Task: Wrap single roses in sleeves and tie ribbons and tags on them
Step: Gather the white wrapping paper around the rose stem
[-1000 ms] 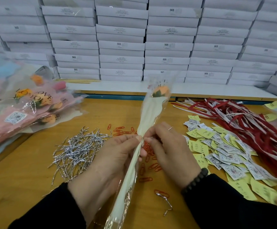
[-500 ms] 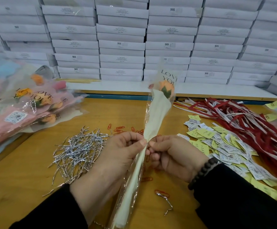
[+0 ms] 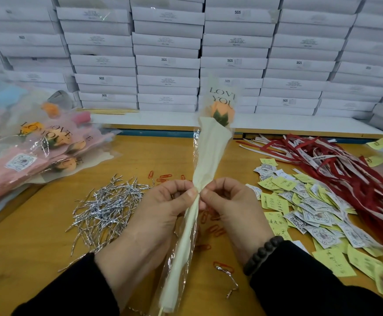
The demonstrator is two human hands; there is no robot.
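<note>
An orange rose [image 3: 223, 111] stands upright in a cream and clear sleeve [image 3: 208, 153] printed "LOVE YOU". My left hand [image 3: 161, 215] grips the sleeve at its narrow waist, thumb against the pinch point. My right hand [image 3: 229, 204] pinches the same spot from the right side. Whatever sits between the fingertips is hidden. A pile of silver twist ties [image 3: 108, 206] lies left of my hands. Yellow and white tags [image 3: 300, 201] and red ribbons [image 3: 345, 169] lie to the right.
Finished wrapped roses [image 3: 30, 153] are heaped at the left edge of the wooden table [image 3: 15, 258]. Red paper clips [image 3: 215, 229] and one loose twist tie [image 3: 229, 279] lie near my wrists. Stacked white boxes [image 3: 167, 62] form a wall behind.
The sleeved rose has tipped up from a forward lean to nearly upright, its printed text now facing me. Both hands turned at the pinch point and rose slightly.
</note>
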